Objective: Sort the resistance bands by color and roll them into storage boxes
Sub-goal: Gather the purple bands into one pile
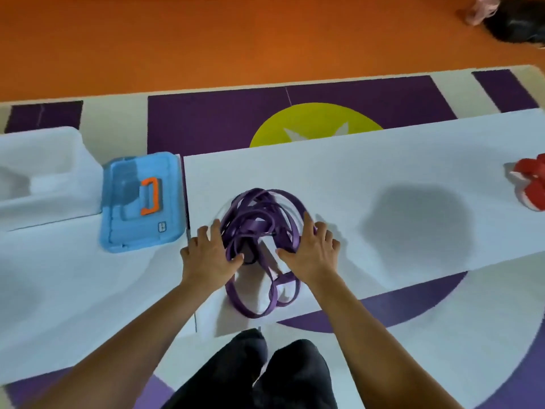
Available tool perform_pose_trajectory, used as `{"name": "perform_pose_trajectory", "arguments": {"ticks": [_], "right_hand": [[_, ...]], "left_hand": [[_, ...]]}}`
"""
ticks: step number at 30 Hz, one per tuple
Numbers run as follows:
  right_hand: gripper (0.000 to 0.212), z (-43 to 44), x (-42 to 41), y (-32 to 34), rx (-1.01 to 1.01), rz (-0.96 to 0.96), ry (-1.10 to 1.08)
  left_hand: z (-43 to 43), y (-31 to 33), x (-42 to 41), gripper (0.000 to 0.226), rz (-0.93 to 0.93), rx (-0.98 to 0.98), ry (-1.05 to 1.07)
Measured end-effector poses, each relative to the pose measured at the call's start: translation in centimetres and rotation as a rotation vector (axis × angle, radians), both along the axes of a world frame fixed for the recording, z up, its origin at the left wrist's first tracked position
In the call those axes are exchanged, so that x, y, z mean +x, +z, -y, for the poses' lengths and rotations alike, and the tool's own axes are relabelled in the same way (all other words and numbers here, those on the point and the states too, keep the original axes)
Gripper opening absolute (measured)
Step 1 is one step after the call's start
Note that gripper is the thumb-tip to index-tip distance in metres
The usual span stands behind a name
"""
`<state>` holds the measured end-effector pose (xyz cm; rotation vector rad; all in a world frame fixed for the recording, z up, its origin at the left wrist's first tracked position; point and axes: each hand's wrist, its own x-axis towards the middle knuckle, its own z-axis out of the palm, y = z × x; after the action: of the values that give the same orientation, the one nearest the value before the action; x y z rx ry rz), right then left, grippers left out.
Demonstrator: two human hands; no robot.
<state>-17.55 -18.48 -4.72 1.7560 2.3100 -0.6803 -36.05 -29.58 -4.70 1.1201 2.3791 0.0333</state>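
Note:
A loose tangle of purple resistance bands (259, 222) lies on the white table (383, 178) in front of me, with one loop trailing toward the near edge. My left hand (208, 252) rests with spread fingers against the left side of the pile, thumb touching the bands. My right hand (309, 246) presses flat on the right side, fingers spread over the loops. A blue storage box (138, 202) with an orange handle sits shut to the left of the pile. A red bundle of bands (530, 184) lies at the table's far right edge.
A white open bin (44, 172) stands at the far left on a second white table. Beneath the tables is a purple and white mat with a yellow circle (315, 122), then orange floor. My dark-trousered knees (265, 376) are close to the near edge.

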Motion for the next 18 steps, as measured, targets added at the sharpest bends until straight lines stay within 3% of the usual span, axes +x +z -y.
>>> {"name": "perform_pose_trajectory", "arguments": {"ticks": [3,6,10,13,18], "right_hand": [[0.129,-3.0,-1.5,-2.4,-0.136,0.048,-0.031],[0.138,-5.5,-3.5,-4.1,-0.262,0.092,-0.058],[0.135,-6.1,-4.4,-5.7,-0.214,0.105,-0.043],[0.125,-5.8,-4.1,-6.9,-0.243,-0.130,-0.117],[0.107,-8.1,-2.2,-7.4,-0.126,-0.113,0.060]], "left_hand": [[-2.1,-1.8,-0.3,0.119,0.132,-0.094,0.155],[-4.2,-4.0,0.4,0.125,0.264,-0.144,0.419],[-5.7,-5.1,2.7,0.123,0.195,-0.143,0.587],[-6.7,-5.5,3.8,0.104,0.167,-0.120,0.715],[-6.9,-6.0,3.3,0.052,0.070,-0.089,0.647]]}}
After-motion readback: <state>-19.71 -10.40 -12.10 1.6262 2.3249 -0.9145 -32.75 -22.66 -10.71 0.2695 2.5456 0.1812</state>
